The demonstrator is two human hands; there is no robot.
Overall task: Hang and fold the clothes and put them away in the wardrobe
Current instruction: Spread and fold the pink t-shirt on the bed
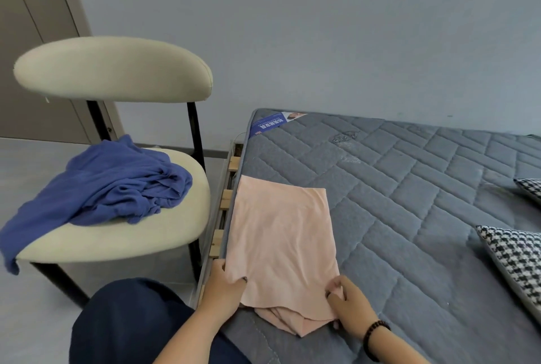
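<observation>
While the peach garment (282,242) lies folded flat along the near left edge of the grey mattress (409,188), both hands are on its near end. Left hand (224,286) grips the left corner, fingers curled on the fabric; right hand (347,303) pinches the right corner. A crumpled blue garment (111,185) sits on the cream chair (117,235) beside the bed.

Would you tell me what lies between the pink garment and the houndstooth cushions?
In the head view, only bare quilted mattress lies between the pink garment and the cushions.
</observation>
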